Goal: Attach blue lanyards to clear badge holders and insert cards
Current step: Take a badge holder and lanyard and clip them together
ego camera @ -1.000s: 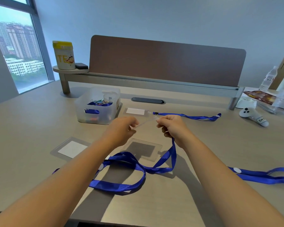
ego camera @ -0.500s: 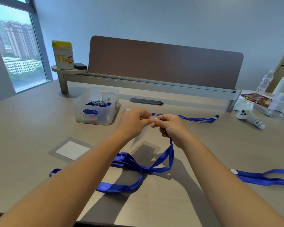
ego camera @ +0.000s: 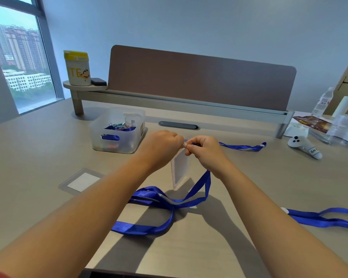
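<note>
A clear badge holder (ego camera: 180, 169) hangs upright above the desk, pinched at its top by my left hand (ego camera: 161, 147). My right hand (ego camera: 204, 150) grips the clip end of a blue lanyard (ego camera: 165, 201) right at the holder's top; the clip itself is mostly hidden by my fingers. The strap drops from my right hand and loops on the desk. A second holder with a white card (ego camera: 81, 181) lies flat at the left. Another blue lanyard (ego camera: 243, 147) lies behind my hands, and a third lanyard (ego camera: 321, 217) at the right edge.
A translucent bin (ego camera: 117, 133) with clips and lanyards stands left of my hands. A white controller (ego camera: 304, 146), plastic packets (ego camera: 344, 129) and a water bottle (ego camera: 322, 102) sit at the right. A brown divider panel (ego camera: 201, 77) and a yellow-lidded can (ego camera: 77, 68) stand at the back.
My hands came together and rose slightly. The holder, held nearly flat between them a second ago, now hangs upright from my left fingers with the lanyard clip at its top.
</note>
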Demonstrator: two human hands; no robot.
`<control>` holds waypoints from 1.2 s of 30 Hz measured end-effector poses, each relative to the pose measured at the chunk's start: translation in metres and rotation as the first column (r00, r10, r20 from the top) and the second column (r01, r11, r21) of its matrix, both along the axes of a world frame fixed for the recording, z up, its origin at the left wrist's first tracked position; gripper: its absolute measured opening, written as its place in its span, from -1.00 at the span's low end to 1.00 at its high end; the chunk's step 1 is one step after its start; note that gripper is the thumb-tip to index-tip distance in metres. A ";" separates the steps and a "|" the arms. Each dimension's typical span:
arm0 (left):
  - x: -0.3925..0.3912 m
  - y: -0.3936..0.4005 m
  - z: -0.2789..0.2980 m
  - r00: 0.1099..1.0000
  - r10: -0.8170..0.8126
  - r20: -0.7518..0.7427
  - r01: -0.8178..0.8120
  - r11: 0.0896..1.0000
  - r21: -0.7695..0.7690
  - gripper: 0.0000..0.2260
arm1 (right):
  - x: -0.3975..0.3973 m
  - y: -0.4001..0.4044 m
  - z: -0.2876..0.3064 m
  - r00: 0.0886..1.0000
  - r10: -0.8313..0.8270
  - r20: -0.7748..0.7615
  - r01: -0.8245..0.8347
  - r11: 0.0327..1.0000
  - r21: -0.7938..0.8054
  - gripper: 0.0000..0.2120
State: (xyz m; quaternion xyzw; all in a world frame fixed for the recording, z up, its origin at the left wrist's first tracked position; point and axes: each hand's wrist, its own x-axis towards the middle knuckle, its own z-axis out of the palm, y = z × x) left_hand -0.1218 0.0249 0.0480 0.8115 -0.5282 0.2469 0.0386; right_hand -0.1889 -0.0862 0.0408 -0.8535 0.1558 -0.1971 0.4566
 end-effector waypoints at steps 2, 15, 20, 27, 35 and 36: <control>0.002 -0.002 -0.001 0.999 0.024 -0.027 -0.024 1.000 -0.005 -0.71 | 0.001 0.001 0.000 1.000 -0.003 0.002 0.003 0.999 -0.033 -0.79; 0.002 -0.004 -0.007 0.953 -0.033 -0.300 -0.068 0.945 -0.319 -0.73 | 0.004 0.012 0.004 0.999 -0.029 0.041 0.030 0.999 -0.018 -0.86; 0.003 -0.007 -0.008 0.854 -0.135 -0.502 -0.175 0.835 -0.522 -0.77 | 0.007 0.016 0.006 0.996 -0.045 0.082 0.044 0.999 0.009 -0.85; 0.008 -0.008 -0.006 0.530 -0.400 -0.748 -0.348 0.702 -0.622 -0.80 | 0.008 0.017 0.006 0.983 -0.084 0.161 0.071 0.994 0.084 -0.83; 0.007 -0.005 -0.014 0.298 -0.440 -0.847 -0.257 0.817 -0.516 -0.68 | 0.009 0.003 0.025 0.991 -0.076 0.108 0.014 0.874 0.485 -0.75; 0.007 -0.006 -0.015 0.332 -0.413 -0.848 -0.234 0.835 -0.499 -0.65 | 0.008 0.001 0.029 0.991 -0.073 0.109 0.011 0.874 0.485 -0.75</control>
